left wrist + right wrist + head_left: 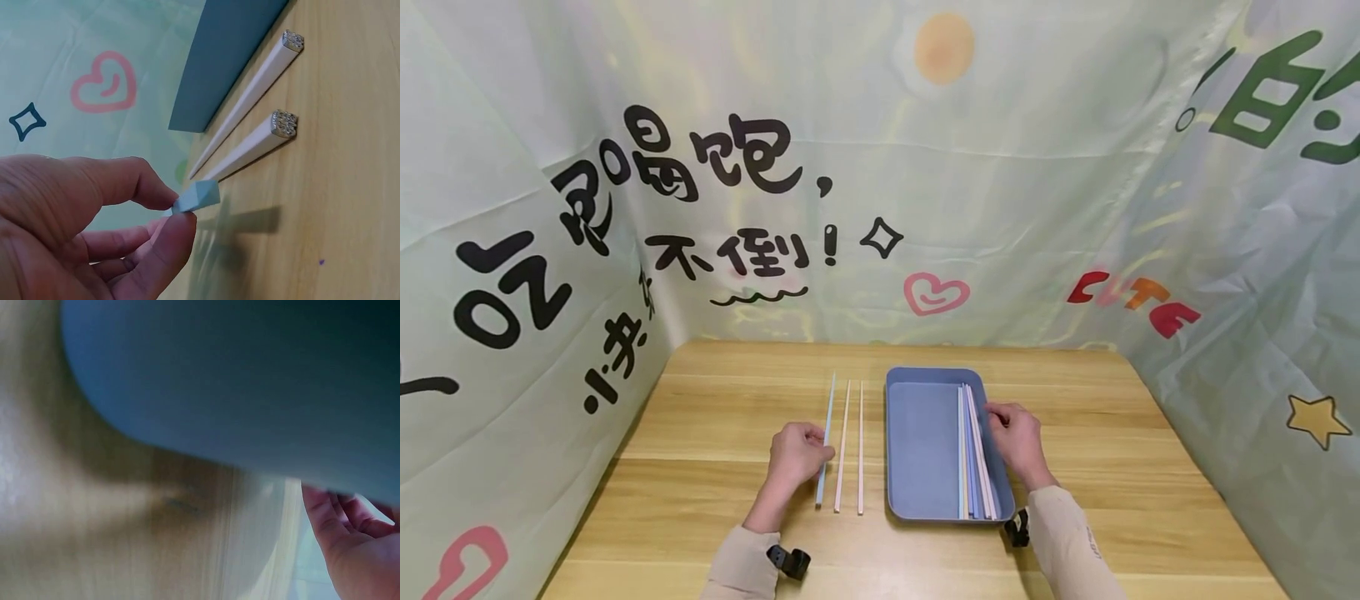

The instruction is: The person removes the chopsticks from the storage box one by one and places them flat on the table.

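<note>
Between thumb and forefinger, my left hand (pixel 800 454) pinches a light blue chopstick (pixel 199 195), raised off the table in the left wrist view. To its right lie two pale pink chopsticks, one nearer (pixel 842 450) and one farther (pixel 861 450), with silvery patterned ends. A blue-grey rectangular tray (pixel 925 450) stands to the right of these. Several pastel chopsticks (pixel 973 458) lie lengthwise along the tray's right side. My right hand (pixel 1018 437) holds the tray's right rim; the tray wall partly hides its fingers in the right wrist view.
Everything lies on a light wooden table (pixel 730 400). Printed fabric (pixel 1015 192) hangs behind it and on both sides. Black wrist cameras (pixel 790 562) sit on both forearms.
</note>
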The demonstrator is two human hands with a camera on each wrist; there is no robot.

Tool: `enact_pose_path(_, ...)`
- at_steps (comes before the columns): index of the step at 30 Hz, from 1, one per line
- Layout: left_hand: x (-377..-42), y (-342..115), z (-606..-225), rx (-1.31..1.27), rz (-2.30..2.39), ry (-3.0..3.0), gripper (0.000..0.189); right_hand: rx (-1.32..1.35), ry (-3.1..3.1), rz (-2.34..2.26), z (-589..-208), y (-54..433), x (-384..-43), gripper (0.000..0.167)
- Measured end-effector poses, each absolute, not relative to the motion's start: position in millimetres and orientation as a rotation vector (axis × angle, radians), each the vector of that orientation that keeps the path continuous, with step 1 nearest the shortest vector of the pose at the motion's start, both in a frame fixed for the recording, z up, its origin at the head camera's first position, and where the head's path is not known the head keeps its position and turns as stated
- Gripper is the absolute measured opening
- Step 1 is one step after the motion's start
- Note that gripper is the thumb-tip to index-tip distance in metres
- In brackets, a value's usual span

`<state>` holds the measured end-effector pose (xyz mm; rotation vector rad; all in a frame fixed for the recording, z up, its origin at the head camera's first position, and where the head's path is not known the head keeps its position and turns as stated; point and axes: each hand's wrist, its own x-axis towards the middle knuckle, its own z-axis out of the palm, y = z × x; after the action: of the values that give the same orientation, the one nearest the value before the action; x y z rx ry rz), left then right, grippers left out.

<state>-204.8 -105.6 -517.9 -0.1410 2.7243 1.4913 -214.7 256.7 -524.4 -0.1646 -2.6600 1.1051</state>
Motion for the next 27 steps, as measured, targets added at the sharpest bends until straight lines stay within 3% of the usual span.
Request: enact_pose_path(27, -204, -106, -532, -0.153, 1.32, 2.816, 0.022, -0.172, -2.661, 1.107, -527, 257, -214, 0.027)
